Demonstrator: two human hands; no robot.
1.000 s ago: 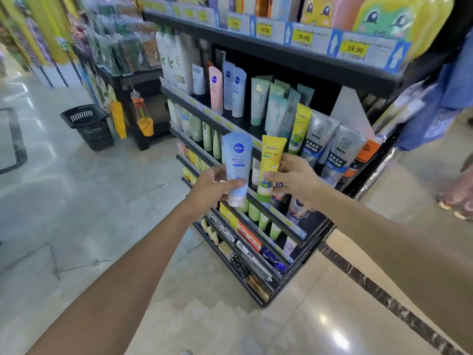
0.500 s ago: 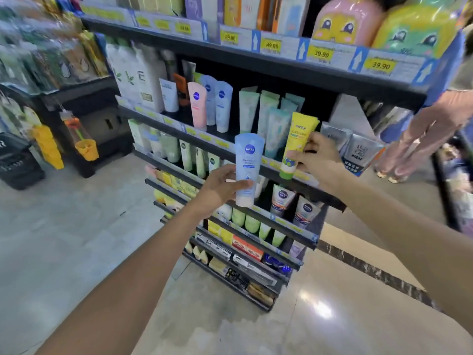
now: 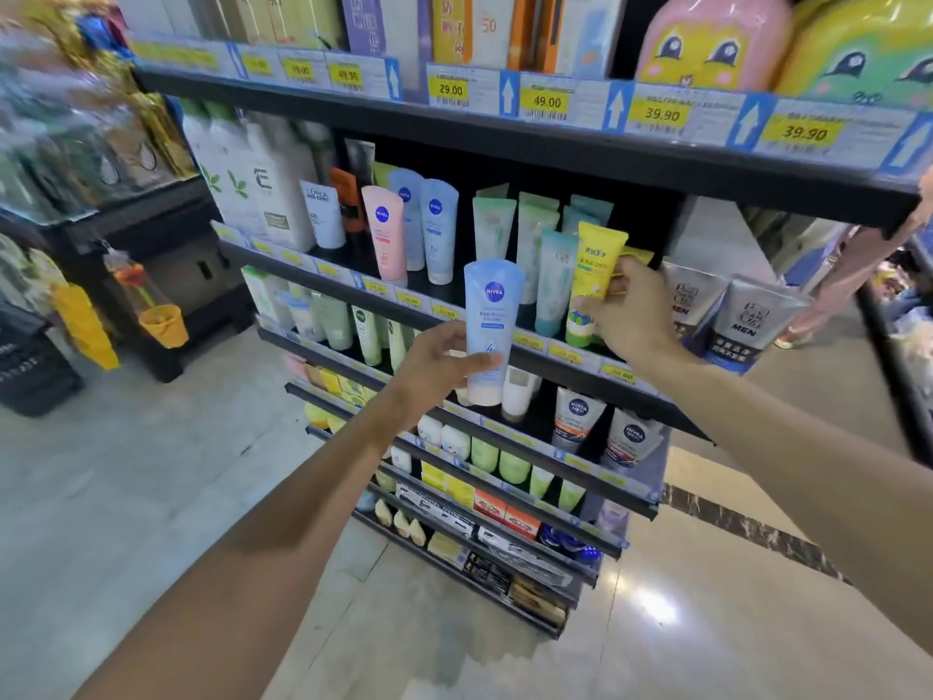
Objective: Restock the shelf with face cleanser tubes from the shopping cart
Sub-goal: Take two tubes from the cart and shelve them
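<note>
My right hand (image 3: pixel 631 315) pinches the yellow tube (image 3: pixel 593 290), cap down, at the shelf (image 3: pixel 580 358) front, beside the teal tube (image 3: pixel 553 282). My left hand (image 3: pixel 439 366) is closed on the blue Nivea tube (image 3: pixel 488 330), held off the shelf. Risks: nudging the teal tube so its row topples; yellow tube tipping forward over the lip (base looks narrow); blue tube slipping while I look right

Far-left hanging goods (image 3: pixel 75 138) are blurred; lower price tags (image 3: pixel 565 354) unreadable.
</note>
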